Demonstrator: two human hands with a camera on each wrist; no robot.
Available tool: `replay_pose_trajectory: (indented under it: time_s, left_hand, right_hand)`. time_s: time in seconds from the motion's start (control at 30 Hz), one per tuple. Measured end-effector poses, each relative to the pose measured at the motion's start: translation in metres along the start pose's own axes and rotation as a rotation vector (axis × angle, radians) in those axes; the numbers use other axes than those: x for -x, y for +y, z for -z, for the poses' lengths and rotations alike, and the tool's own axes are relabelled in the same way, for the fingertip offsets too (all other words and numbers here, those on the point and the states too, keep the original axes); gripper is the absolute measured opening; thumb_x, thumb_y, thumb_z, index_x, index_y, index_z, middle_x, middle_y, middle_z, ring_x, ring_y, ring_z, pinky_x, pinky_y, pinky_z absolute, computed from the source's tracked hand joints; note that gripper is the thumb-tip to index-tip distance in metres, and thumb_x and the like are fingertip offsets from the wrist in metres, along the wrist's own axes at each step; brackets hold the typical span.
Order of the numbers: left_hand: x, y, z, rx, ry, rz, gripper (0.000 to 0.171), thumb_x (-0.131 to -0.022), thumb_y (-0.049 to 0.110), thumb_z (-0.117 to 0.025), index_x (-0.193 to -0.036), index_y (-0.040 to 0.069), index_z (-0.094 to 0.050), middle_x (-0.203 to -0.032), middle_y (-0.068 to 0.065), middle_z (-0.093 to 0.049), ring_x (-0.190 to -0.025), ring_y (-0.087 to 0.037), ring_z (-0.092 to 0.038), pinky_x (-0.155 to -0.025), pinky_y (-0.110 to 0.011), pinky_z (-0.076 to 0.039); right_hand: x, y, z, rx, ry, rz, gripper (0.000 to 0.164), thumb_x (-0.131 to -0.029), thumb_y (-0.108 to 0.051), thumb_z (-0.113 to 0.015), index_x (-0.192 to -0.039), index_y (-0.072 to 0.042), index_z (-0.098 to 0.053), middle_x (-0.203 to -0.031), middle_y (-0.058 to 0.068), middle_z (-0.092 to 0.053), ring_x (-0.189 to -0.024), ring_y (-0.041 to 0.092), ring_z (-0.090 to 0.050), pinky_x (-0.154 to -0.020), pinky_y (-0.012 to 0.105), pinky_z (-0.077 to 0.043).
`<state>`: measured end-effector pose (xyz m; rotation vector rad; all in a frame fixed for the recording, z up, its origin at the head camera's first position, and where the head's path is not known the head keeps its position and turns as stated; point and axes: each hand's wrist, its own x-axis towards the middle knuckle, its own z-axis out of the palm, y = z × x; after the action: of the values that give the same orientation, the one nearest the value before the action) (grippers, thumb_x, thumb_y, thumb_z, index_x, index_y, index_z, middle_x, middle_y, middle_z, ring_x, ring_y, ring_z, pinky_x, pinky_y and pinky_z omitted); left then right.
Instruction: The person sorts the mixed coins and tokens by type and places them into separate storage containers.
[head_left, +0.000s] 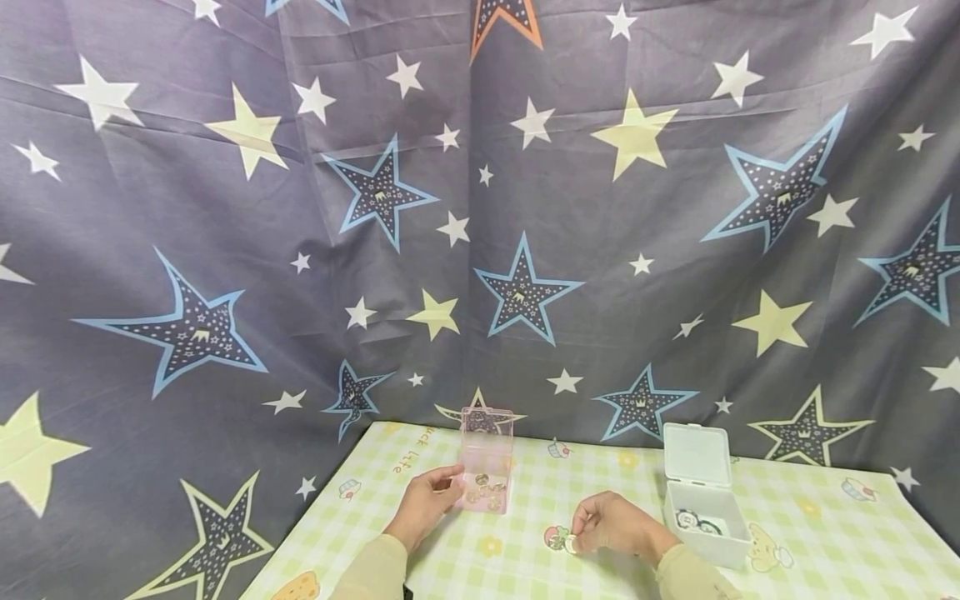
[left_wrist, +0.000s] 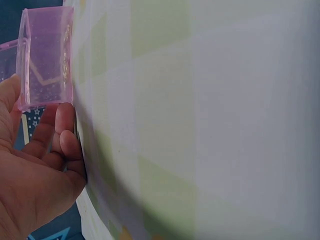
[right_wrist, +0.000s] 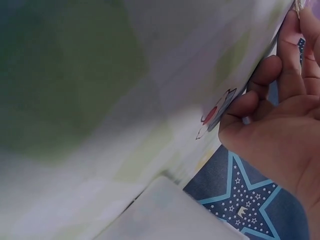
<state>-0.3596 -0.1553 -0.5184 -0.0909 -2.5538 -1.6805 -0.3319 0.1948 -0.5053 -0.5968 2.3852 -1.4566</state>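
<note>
My left hand (head_left: 429,502) holds the left side of a clear pink box (head_left: 486,505), its thumb by the rim in the left wrist view. The box's lid stands raised, and several shiny, coin-like discs (head_left: 482,480) lie inside. Over the table to the right, my right hand (head_left: 611,527) pinches a round, pale, coin-like disc (head_left: 572,544) between thumb and index finger. Another shiny disc (head_left: 555,542) lies on the cloth just left of those fingertips. In the right wrist view, only a thin edge of the pinched disc (right_wrist: 299,6) shows at the top right.
Right of my right hand stands a white box (head_left: 716,542) with its lid up. Round black-and-white pieces (head_left: 697,522) lie in it. The table wears a green checked cloth (head_left: 450,567) with printed food pictures. A dark star-patterned curtain (head_left: 420,275) hangs behind the table.
</note>
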Motion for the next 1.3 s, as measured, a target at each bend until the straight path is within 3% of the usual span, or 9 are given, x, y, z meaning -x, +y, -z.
replay_pose_trajectory:
  time_s: [0.33, 1.0, 1.3]
  left_hand:
    - [-0.001, 0.0, 0.0, -0.003, -0.003, -0.007, 0.041, -0.099, 0.018, -0.075, -0.137, 0.003, -0.071, -0.126, -0.021, -0.073, -0.117, -0.029, -0.069, -0.083, -0.03, -0.064]
    - [0.0, 0.001, 0.001, 0.001, 0.001, -0.013, 0.043, -0.099, 0.018, -0.075, -0.138, 0.002, -0.07, -0.127, -0.022, -0.073, -0.117, -0.03, -0.068, -0.082, -0.029, -0.064]
    - [-0.001, -0.001, 0.001, -0.011, 0.001, -0.011, 0.042, -0.099, 0.018, -0.075, -0.138, 0.002, -0.07, -0.124, -0.021, -0.074, -0.114, -0.029, -0.069, -0.08, -0.029, -0.064]
  right_hand:
    - [0.002, 0.002, 0.001, -0.007, -0.006, -0.016, 0.018, -0.085, 0.001, -0.077, -0.101, 0.008, -0.079, -0.096, 0.018, -0.081, -0.083, 0.012, -0.064, -0.076, 0.024, -0.051]
    - [0.001, 0.006, 0.004, 0.004, -0.005, -0.025, 0.019, -0.088, -0.001, -0.074, -0.105, 0.006, -0.079, -0.101, 0.015, -0.082, -0.089, 0.012, -0.065, -0.08, 0.022, -0.051]
    - [-0.006, -0.01, 0.006, 0.034, 0.069, -0.087, 0.02, -0.094, -0.014, -0.074, -0.111, -0.005, -0.081, -0.11, 0.007, -0.081, -0.106, 0.015, -0.068, -0.099, 0.045, -0.056]
